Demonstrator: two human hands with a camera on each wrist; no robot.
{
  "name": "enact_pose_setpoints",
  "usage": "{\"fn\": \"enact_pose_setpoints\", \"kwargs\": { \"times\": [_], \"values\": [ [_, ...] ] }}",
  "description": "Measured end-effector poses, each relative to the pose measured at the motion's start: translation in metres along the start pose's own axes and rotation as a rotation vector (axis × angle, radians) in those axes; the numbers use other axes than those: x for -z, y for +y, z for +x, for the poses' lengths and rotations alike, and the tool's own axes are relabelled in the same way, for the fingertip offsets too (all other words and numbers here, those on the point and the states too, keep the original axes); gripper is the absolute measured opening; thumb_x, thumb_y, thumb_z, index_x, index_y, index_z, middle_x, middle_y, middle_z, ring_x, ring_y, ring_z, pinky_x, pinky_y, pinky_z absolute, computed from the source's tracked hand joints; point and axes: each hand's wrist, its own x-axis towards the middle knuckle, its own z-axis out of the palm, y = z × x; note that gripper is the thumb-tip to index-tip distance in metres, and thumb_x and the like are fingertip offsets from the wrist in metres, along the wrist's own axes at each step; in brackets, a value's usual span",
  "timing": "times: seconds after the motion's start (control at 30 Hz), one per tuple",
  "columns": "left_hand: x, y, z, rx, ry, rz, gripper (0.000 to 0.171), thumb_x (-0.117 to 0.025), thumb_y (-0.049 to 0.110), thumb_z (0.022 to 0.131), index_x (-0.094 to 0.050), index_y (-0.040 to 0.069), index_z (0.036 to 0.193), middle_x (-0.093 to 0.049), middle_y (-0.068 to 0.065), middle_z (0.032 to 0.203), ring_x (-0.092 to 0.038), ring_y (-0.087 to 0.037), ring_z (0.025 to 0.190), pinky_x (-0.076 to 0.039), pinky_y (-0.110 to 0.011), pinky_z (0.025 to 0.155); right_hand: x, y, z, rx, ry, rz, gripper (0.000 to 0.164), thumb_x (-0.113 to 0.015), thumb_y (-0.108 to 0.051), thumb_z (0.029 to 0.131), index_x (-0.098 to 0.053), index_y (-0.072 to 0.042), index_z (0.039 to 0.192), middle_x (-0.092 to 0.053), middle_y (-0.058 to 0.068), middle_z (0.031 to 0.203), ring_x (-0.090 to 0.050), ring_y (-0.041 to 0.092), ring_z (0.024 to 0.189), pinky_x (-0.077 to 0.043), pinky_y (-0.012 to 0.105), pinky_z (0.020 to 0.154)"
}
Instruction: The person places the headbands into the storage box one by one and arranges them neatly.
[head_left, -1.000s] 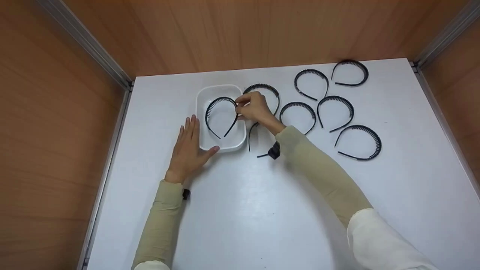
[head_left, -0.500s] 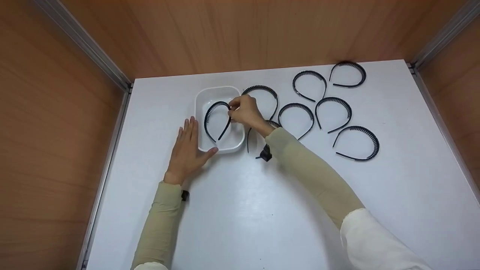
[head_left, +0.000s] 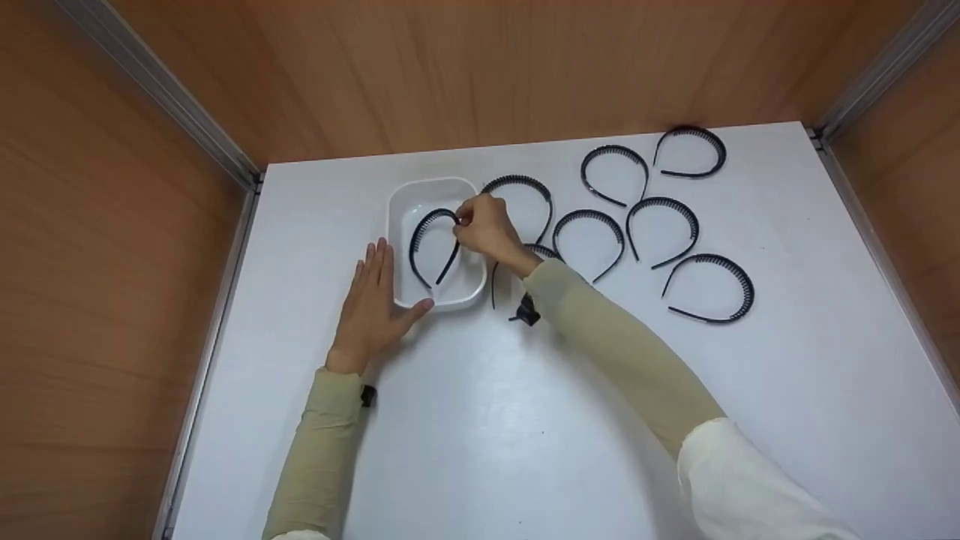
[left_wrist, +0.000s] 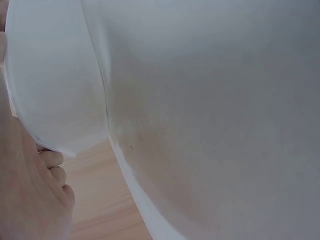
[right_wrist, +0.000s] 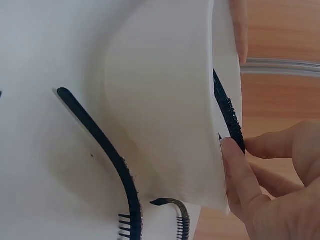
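Observation:
A black toothed headband [head_left: 415, 241] stands in the white plastic tub [head_left: 397, 196], its two ends pointing toward the person. My right hand [head_left: 487, 229] pinches its right side between thumb and fingers at the tub's right rim. In the right wrist view, the headband [right_wrist: 229, 112] shows above the rim, between the fingertips. My left hand [head_left: 365, 307] lies with straight fingers along the tub's left side, its thumb at the near corner. In the left wrist view, the fingers of the left hand [left_wrist: 30, 185] rest against the tub wall [left_wrist: 55, 75].
Several more black headbands lie on the white table [head_left: 465, 450] right of the tub; one headband [head_left: 551, 210] lies close beside it, another headband [head_left: 750, 289] farther right. Wooden panels [head_left: 480, 75] wall the table's back and sides. A headband [head_left: 495, 289] is partly under the right wrist.
The right hand has moved left and slightly nearer with the headband, lowering it into the tub. Its two ends have come closer together. The left hand stays at the tub.

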Motion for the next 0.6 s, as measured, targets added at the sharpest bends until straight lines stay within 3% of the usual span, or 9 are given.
{"fn": "enact_pose_setpoints", "kwargs": {
  "times": [0.6],
  "values": [
    [0.0042,0.0023,0.0009,0.008,-0.033,0.019,0.120,-0.059,0.078,0.095,-0.007,0.000,0.170,-0.004,-0.015,0.180,0.000,-0.030,0.168,-0.002,-0.045,0.138,0.0088,-0.0015,-0.0034,0.006,-0.007,0.004,0.028,-0.072,-0.005,0.098,-0.075,0.008,0.122,-0.074,0.018,0.107,-0.065,0.020,0.093,-0.056,0.028,0.078]
  ]
}}
